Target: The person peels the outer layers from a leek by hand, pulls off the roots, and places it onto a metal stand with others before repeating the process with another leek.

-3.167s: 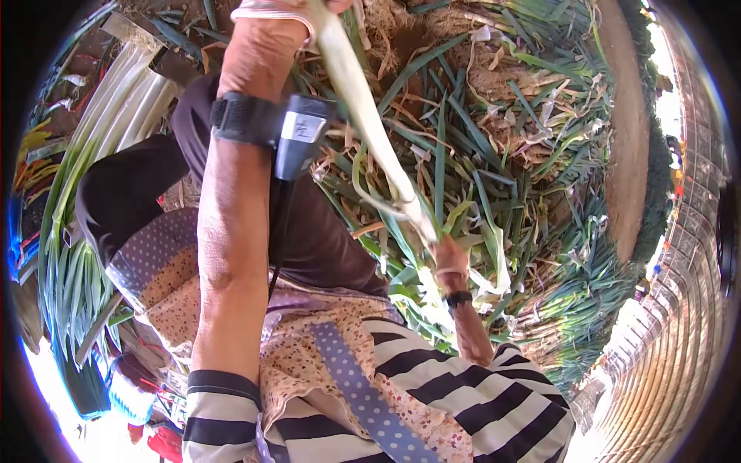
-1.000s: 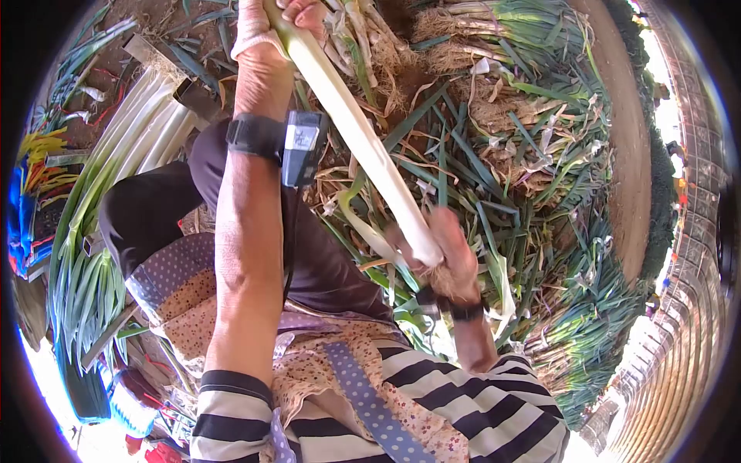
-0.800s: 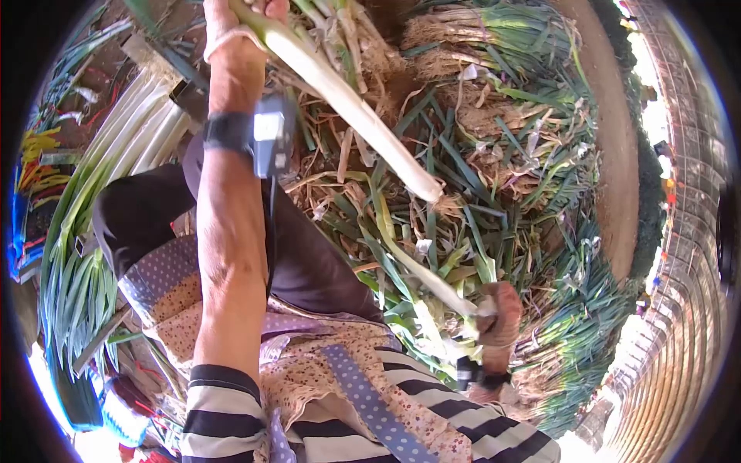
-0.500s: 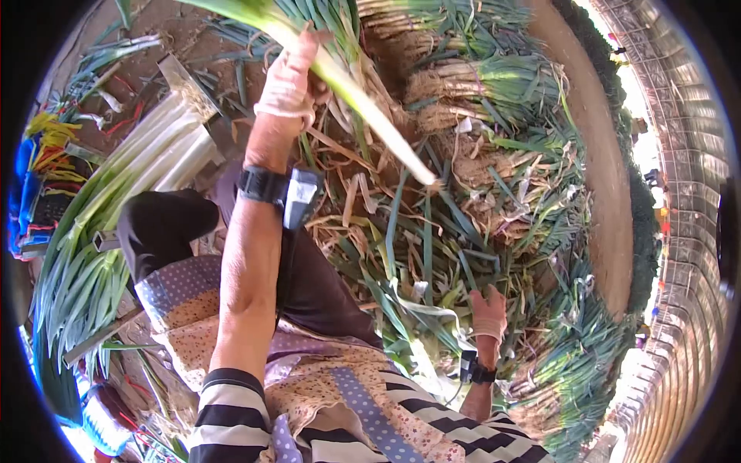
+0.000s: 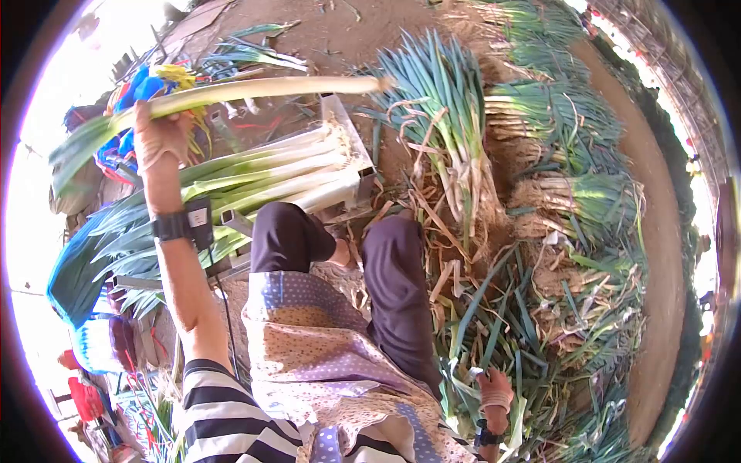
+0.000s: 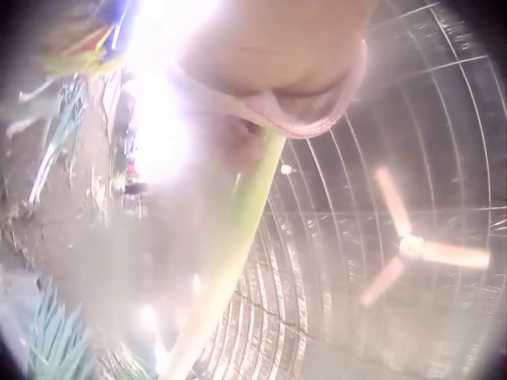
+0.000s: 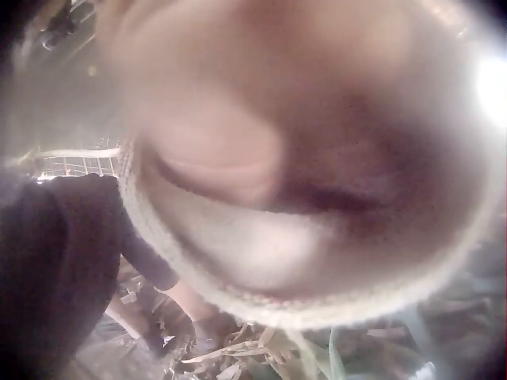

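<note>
In the head view my left hand (image 5: 160, 139) grips a leek (image 5: 262, 89) near its green leaves. The leek lies nearly level, its white root end pointing right, above a row of peeled leeks (image 5: 297, 166) in a metal rack (image 5: 359, 147). In the left wrist view the same leek (image 6: 242, 245) runs down from the gloved palm. My right hand (image 5: 495, 390) hangs low at the right, over stripped leaves (image 5: 505, 324), fingers loosely bent and holding nothing visible. Its palm fills the right wrist view, blurred.
An upright bunch of unpeeled leeks (image 5: 455, 147) stands beyond my knees. More leek bundles (image 5: 548, 116) are stacked along the right. Blue and yellow ties (image 5: 166, 81) lie behind the rack at the left. My knees (image 5: 394, 262) are between the rack and the leaf pile.
My left hand has swung left with the leek, from over the leaf pile to above the rack. My right hand pulled a peeled strip away and let it go. The head view has turned left.
</note>
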A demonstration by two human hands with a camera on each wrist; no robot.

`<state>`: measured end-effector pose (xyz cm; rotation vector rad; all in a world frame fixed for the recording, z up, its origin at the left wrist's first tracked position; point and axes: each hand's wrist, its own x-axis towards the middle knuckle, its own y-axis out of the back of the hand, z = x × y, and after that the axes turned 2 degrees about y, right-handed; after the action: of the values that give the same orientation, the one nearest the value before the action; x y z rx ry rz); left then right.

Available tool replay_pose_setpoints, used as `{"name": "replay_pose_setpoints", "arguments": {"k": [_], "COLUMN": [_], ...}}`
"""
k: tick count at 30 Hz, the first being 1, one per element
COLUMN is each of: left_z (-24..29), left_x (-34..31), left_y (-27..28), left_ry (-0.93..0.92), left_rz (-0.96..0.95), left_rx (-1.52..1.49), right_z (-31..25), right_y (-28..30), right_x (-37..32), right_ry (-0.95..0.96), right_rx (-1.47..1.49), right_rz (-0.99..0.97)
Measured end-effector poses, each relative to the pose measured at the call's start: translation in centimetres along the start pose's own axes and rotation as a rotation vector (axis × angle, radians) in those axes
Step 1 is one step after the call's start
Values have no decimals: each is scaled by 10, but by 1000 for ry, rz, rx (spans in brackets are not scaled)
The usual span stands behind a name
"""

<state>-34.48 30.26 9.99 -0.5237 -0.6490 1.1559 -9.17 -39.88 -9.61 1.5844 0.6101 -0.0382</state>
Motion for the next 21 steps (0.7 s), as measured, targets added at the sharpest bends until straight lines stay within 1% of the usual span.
{"name": "replay_pose_setpoints", "arguments": {"k": [1,3,4,5,7,9,11,12,13,15,17,18,19,20,21], "left_z": [13,30,28,22,3,-24,-56,-73,-91,-117,-147,-151,-147,-141,-136], "left_x": [2,2,-3,-13,-15,-18,-31,-43,-45,-51,-75,-80,-81,-81,-82], "left_y": [17,65,68,72,108,150,188,173,197,244,214,207,205,203,200], "left_ry": [-50,-45,-91,-116,-44,66,184,168,235,483,290,370,379,483,585], "left_rz": [110,23,170,197,308,439,452,533,539,516,516,570,575,549,523], "left_rx": [24,35,-16,-8,23,-85,-32,-32,-44,-114,150,164,158,220,280], "right_z": [-7,-22,-30,-32,-32,-38,-38,-42,-46,-52,-43,-43,-43,-43,-42], "right_y": [2,9,14,13,10,16,16,21,24,30,24,23,22,20,19], "right_x": [2,6,6,8,11,8,4,3,0,-5,-4,-4,-6,-9,-9], "right_ry": [13,-7,-5,5,22,17,10,-11,-13,-51,-43,-45,-50,-4,-8], "right_rx": [-1,-77,-114,-119,-147,-179,-135,-118,-124,-175,-238,-229,-221,-218,-230], "right_rz": [-1,-100,-127,-125,-156,-167,-128,-161,-156,-190,-195,-206,-219,-163,-165]}}
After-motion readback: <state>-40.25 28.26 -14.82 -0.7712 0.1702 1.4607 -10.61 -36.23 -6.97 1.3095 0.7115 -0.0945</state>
